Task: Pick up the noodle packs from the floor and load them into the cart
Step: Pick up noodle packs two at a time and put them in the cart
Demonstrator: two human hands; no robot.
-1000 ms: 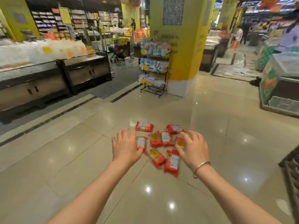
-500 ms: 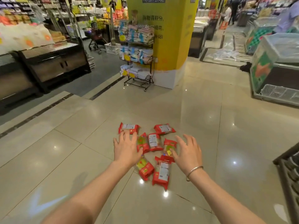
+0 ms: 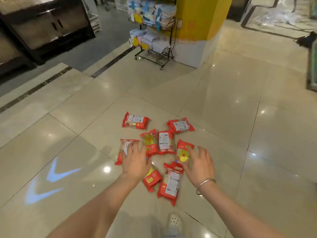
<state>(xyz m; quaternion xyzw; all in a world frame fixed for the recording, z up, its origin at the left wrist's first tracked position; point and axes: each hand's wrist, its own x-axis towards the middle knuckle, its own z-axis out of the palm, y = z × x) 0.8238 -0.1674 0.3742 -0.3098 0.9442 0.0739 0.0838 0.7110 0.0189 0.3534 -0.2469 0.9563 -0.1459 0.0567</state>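
Observation:
Several red noodle packs lie scattered on the shiny tile floor; one (image 3: 135, 120) is farthest left, another (image 3: 180, 125) farthest right, and a long one (image 3: 169, 184) is nearest me. My left hand (image 3: 135, 160) reaches down with spread fingers over the leftmost near pack (image 3: 126, 148); contact is unclear. My right hand (image 3: 199, 164), with a bangle at the wrist, hovers with fingers spread over the pack with a yellow label (image 3: 184, 152). Neither hand holds anything. The cart is out of view.
A wheeled wire rack (image 3: 154, 31) of packaged goods stands ahead against a yellow pillar (image 3: 200, 23). A dark counter (image 3: 48, 30) is at the back left. A blue arrow projection (image 3: 48, 182) marks the floor at left. My white shoe (image 3: 175, 222) shows below.
The view has tipped down and moved closer to the packs. Both hands have dropped lower, down to the nearest packs.

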